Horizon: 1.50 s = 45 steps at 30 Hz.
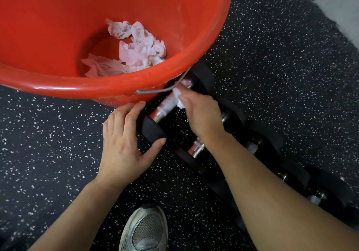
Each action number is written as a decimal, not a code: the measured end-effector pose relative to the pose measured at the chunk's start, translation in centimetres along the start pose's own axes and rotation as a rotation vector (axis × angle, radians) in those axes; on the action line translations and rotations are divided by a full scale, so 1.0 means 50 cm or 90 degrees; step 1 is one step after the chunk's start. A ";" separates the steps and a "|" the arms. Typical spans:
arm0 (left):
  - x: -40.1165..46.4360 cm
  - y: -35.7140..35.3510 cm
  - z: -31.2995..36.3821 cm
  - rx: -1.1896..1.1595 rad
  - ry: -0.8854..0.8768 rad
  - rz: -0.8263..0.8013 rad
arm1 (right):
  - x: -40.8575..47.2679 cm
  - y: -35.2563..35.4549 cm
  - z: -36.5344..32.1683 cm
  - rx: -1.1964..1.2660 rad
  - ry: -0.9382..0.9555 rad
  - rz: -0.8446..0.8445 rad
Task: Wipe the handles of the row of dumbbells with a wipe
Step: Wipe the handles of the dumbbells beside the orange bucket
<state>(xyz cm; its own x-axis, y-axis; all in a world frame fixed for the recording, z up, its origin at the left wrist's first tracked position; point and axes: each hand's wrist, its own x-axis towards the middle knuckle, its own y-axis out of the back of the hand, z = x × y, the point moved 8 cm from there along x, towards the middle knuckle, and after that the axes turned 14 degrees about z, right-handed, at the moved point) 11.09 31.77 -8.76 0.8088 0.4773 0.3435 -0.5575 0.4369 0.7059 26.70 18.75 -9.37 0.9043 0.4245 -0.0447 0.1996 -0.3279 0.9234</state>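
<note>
A row of black dumbbells with chrome handles runs from centre to lower right on the speckled floor. The farthest dumbbell (pixel 163 109) lies beside the red bucket. My left hand (pixel 124 140) grips its near black head (pixel 153 131), thumb under it. My right hand (pixel 200 113) presses a white wipe (pixel 177 95) onto the far part of that chrome handle. The second dumbbell's handle (pixel 196 149) shows below my right wrist. My right forearm hides much of the other dumbbells (pixel 318 196).
A large red bucket (pixel 108 88) with a wire handle fills the upper left; several crumpled used wipes (pixel 139 50) lie in it. My grey shoe (pixel 145 229) is at the bottom centre. Pale floor (pixel 342 2) begins at the top right corner.
</note>
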 end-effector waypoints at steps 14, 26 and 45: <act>0.003 -0.001 -0.001 -0.002 -0.003 0.002 | 0.014 -0.005 0.020 -0.014 -0.013 -0.020; 0.001 0.003 0.004 0.003 -0.012 -0.015 | -0.061 -0.064 -0.051 0.123 0.037 -0.134; 0.090 0.326 0.227 -0.025 -0.160 -0.022 | -0.179 0.408 -0.198 0.151 0.043 0.057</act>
<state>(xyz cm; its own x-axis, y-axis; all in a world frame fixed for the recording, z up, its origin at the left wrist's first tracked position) 7.76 32.39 11.36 0.8460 0.2595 0.4659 -0.5315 0.4814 0.6970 18.96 16.62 13.63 0.8966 0.4378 0.0667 0.2094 -0.5517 0.8073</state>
